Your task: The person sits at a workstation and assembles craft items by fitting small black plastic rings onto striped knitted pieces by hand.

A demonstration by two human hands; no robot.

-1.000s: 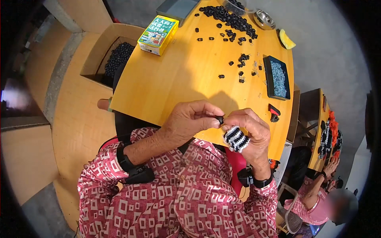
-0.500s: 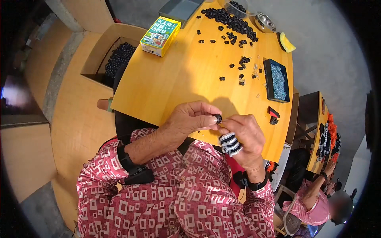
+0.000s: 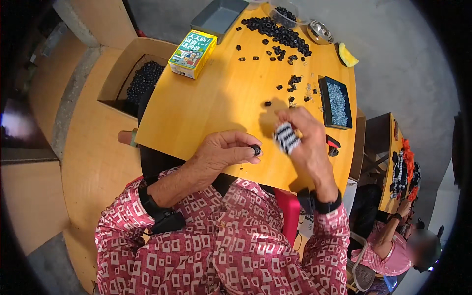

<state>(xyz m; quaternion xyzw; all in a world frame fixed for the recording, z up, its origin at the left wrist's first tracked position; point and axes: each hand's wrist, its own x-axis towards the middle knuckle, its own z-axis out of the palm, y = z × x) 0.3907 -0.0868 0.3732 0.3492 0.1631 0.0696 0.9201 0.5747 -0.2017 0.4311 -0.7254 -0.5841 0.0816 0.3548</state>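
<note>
Near the front edge of the table, my left hand (image 3: pixel 216 153) pinches a small round black plastic part (image 3: pixel 255 149) between thumb and fingers. My right hand (image 3: pixel 310 137) is apart from it, over the table to the right, close to a few loose black parts (image 3: pixel 268 103). A black-and-white striped band of cloth (image 3: pixel 286 138) is wrapped around fingers of that hand. Its fingertips are blurred, so whether they hold anything does not show. Just right of it lies a small red and black tool (image 3: pixel 333 142), partly behind the hand.
A black tray (image 3: pixel 325 105) of small silvery pieces stands at the right. Many black parts (image 3: pixel 278 34) are heaped at the back, beside a metal bowl (image 3: pixel 319 32) and yellow piece (image 3: pixel 348 55). A yellow-green box (image 3: pixel 192 54) and grey tray (image 3: pixel 216 17) are back left. Another person (image 3: pixel 388 250) sits right.
My right hand has left the black part and moved up and to the right over the table. My left hand keeps the part and has shifted slightly left.
</note>
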